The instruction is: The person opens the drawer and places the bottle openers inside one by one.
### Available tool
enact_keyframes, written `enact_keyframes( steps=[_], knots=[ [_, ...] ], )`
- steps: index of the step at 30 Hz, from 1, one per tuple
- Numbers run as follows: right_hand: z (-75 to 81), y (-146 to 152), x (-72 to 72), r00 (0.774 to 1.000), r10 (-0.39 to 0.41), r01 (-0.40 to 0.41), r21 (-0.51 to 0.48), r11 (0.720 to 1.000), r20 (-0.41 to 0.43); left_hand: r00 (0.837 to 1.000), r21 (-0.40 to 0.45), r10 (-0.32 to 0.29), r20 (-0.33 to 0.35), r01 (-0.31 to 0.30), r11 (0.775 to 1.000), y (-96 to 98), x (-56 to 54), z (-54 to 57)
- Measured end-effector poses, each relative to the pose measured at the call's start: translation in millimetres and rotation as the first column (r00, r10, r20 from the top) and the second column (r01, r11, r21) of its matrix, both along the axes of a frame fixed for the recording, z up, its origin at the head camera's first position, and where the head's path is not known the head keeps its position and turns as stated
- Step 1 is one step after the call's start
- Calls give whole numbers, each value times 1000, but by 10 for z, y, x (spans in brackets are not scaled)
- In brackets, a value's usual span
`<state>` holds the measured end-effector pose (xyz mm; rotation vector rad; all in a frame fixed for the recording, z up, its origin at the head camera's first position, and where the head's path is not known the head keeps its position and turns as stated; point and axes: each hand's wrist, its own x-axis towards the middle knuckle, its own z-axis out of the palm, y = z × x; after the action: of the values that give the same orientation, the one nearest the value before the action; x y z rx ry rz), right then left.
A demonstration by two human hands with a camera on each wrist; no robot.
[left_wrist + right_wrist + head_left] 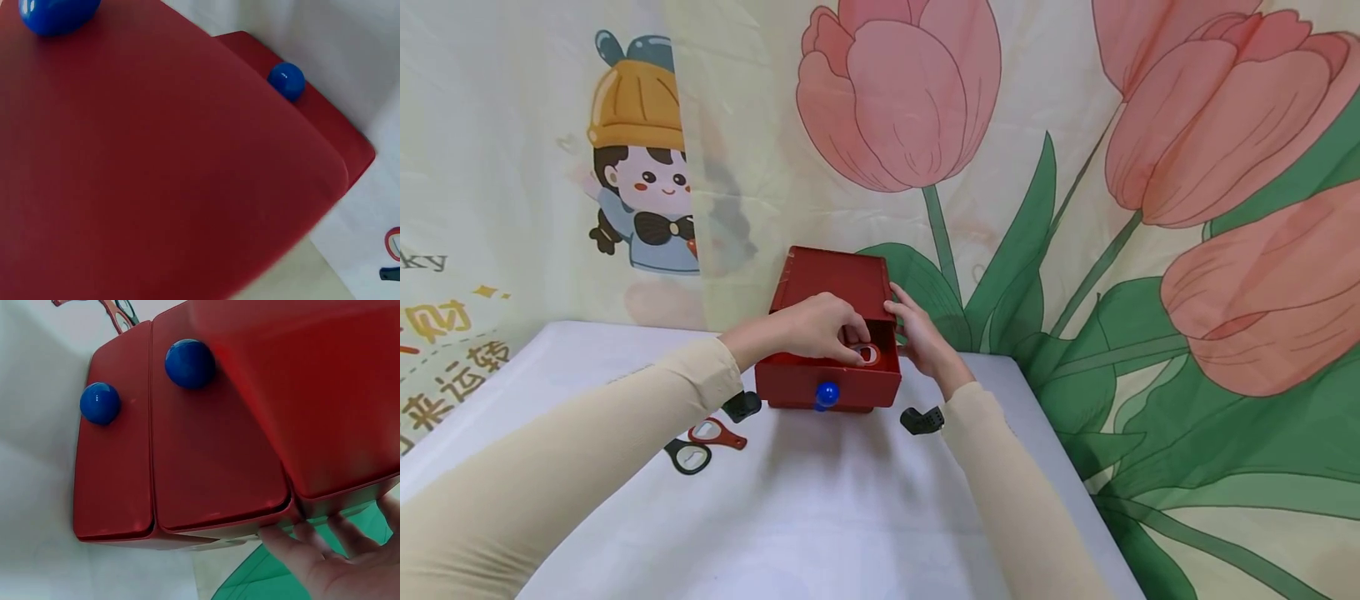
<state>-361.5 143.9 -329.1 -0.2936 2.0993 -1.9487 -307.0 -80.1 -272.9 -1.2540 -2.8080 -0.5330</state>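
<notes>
A small red drawer cabinet (835, 279) with blue knobs stands on the table, its top drawer (790, 372) pulled out. My left hand (822, 327) reaches down into that drawer from the left. Its thumb and fingers pinch a red bottle opener (871, 354) with a ring-shaped head, partly hidden by the fingers. My right hand (925, 337) rests along the cabinet's right side, fingers extended. In the right wrist view its fingers (290, 550) touch the side wall. The left wrist view shows the pulled-out drawer's front (156, 156) close up, with the left hand hidden.
On the table left of the cabinet lie a red bottle opener (718, 434) and a black bottle opener (691, 457), close together. Lower drawers (119, 481) of the cabinet are closed. A printed cloth with tulips (917, 100) hangs behind the white table (850, 517).
</notes>
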Motion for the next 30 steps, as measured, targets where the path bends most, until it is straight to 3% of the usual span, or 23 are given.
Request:
enact_keyframes(
  steps=[10,22,26,30],
  knots=[
    [-24,4,20,1000,6,-6,6,1000,-7,999,-40,18,29,-17,999,143,30,-81],
    [-38,4,28,1000,3,-3,14,1000,-11,995,-45,62,81,-59,997,179,-26,-187],
    [-27,5,36,1000,5,-4,22,1000,-10,997,-35,44,66,-42,998,143,-18,-178],
    [-14,9,26,1000,9,-9,25,1000,-9,999,-3,3,32,-3,1000,56,38,-91]
  ],
)
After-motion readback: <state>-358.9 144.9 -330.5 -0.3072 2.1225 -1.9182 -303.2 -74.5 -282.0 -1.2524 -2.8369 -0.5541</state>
